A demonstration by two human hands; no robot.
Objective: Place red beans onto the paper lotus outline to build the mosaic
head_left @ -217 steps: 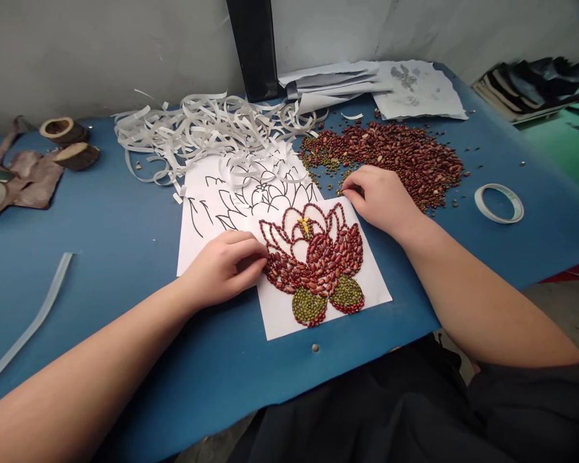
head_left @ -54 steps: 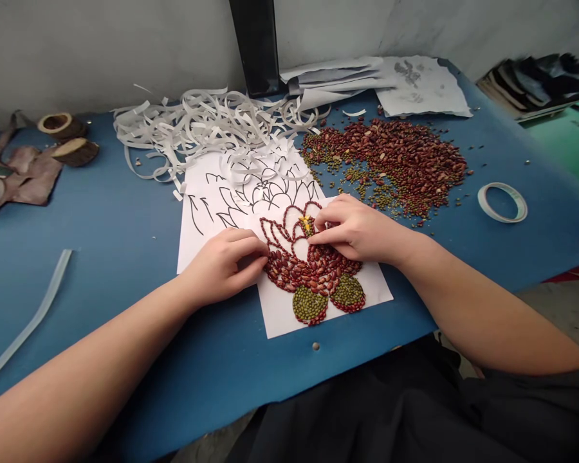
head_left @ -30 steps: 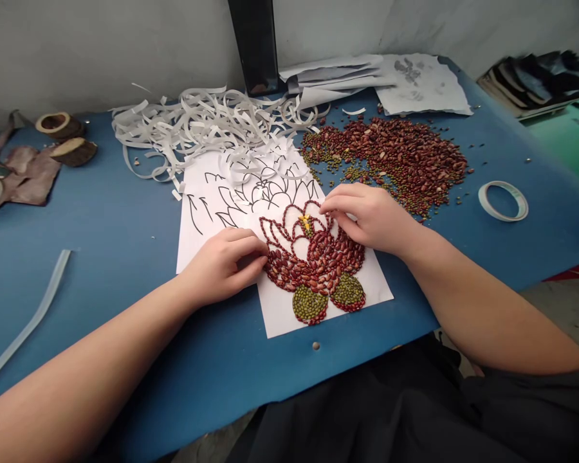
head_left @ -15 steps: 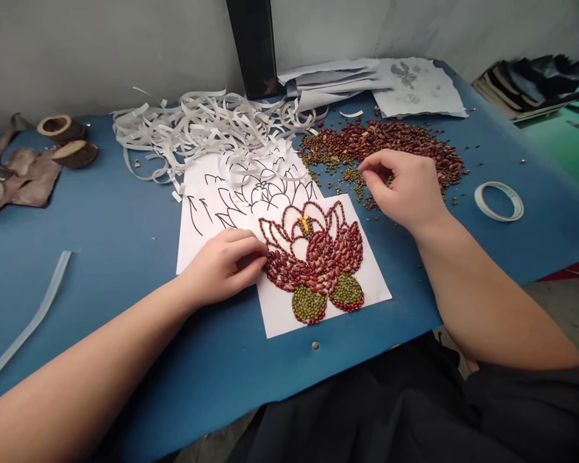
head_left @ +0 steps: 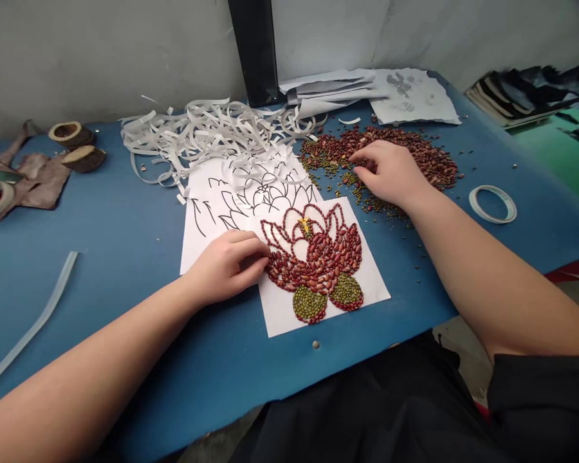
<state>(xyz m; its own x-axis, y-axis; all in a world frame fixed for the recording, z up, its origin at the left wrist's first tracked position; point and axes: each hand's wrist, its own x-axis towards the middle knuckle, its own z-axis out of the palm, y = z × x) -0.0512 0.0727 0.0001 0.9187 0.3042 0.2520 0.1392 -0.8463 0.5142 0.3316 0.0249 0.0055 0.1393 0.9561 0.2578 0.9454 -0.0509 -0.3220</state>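
A white sheet (head_left: 374, 276) bears a lotus shape (head_left: 325, 263) made of red beans, with two round leaves of green beans below and a small yellow centre. My left hand (head_left: 231, 265) rests at the sheet's left edge, fingers curled and closed by the outermost red beans; anything between them is too small to tell. To the upper right, my right hand (head_left: 390, 172) reaches into the loose bean pile (head_left: 434, 157), thumb and forefinger drawn near each other over green and red beans. What its fingertips hold, if anything, cannot be made out.
Behind the sheet lie a line drawing (head_left: 200, 222) and tangled paper strips (head_left: 197, 135). A tape roll (head_left: 493, 204) sits at the right, stacked papers (head_left: 415, 96) at the back. Wooden pieces (head_left: 84, 158), brown leaf-like scraps (head_left: 43, 180) and a pale strip (head_left: 41, 321) are at the left.
My right hand has moved slightly left and down onto the loose beans. My left hand stays at the sheet's edge. The view has shifted a little.
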